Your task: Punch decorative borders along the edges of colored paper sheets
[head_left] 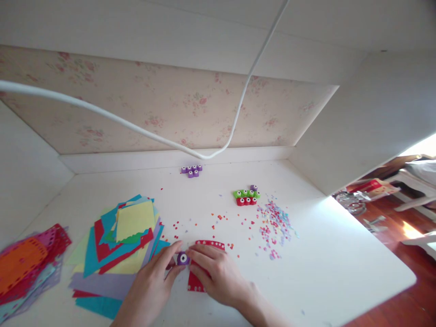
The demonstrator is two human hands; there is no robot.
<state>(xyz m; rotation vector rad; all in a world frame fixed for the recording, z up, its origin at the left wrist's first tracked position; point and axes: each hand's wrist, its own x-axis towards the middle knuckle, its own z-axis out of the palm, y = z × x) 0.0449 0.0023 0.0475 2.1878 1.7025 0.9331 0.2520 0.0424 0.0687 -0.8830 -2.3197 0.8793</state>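
Note:
A purple craft punch (183,258) with a white, dark-centred top is pinched between the thumb and fingers of my left hand (155,277). It sits at the left edge of a red sheet of paper (195,280), which has rows of punched holes along its top and bottom edges. My right hand (214,270) lies over the sheet, its fingers stretched across it and pressing it down, fingertips close to the punch. Whether the paper's edge is inside the punch is hidden by the fingers.
Left of my hands is a stack of coloured paper (135,221); farther left lie punched sheets (23,259). Green punches (245,194), red punches (246,201) and purple punches (192,170) stand farther back. Confetti (275,220) is scattered right. A white cable (136,130) hangs in front.

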